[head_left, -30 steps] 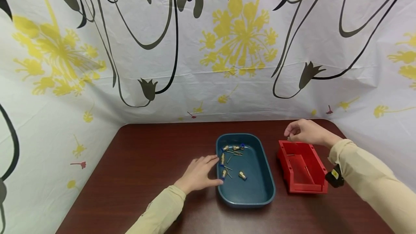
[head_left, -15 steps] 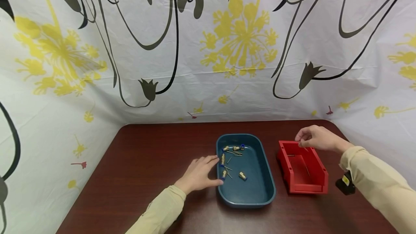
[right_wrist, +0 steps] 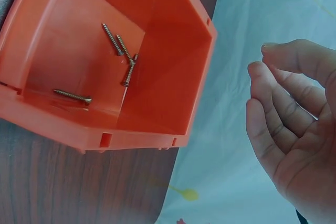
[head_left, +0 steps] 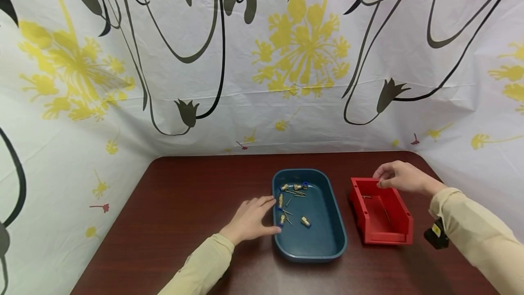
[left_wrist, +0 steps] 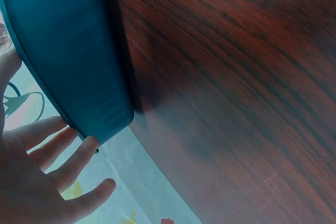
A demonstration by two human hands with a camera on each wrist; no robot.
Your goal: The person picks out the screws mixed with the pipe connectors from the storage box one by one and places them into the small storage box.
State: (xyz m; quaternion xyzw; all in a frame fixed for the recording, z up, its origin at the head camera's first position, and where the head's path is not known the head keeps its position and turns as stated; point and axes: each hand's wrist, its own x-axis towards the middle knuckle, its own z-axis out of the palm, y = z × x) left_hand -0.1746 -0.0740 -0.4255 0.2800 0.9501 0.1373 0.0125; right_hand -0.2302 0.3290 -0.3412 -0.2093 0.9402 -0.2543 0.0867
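My left hand [head_left: 249,220] touches the left rim of a blue tray [head_left: 323,245], fingertips spread along its edge; in the left wrist view the fingers [left_wrist: 71,166] are fairly straight at the rim. Brass fittings with blue ends [head_left: 305,221] and several thin screws [head_left: 288,202] lie in the tray, mostly along its left side and back. My right hand [head_left: 403,177] hovers over the back of a red bin [head_left: 389,237]. Seen from the right wrist, its fingers [right_wrist: 260,119] are loosely bent, with nothing visible between thumb and fingertips. Several screws [right_wrist: 73,96] lie on the bin's floor.
Both containers stand side by side on a dark wooden table [head_left: 196,195], with a narrow gap between them. A white cloth [head_left: 245,81] printed with flowers hangs behind the table. A small black device [head_left: 437,235] sits at the right wrist.
My right hand has shifted rightward and slightly nearer over the back of the red bin, then almost stopped. My left hand and the blue tray have stayed in place.
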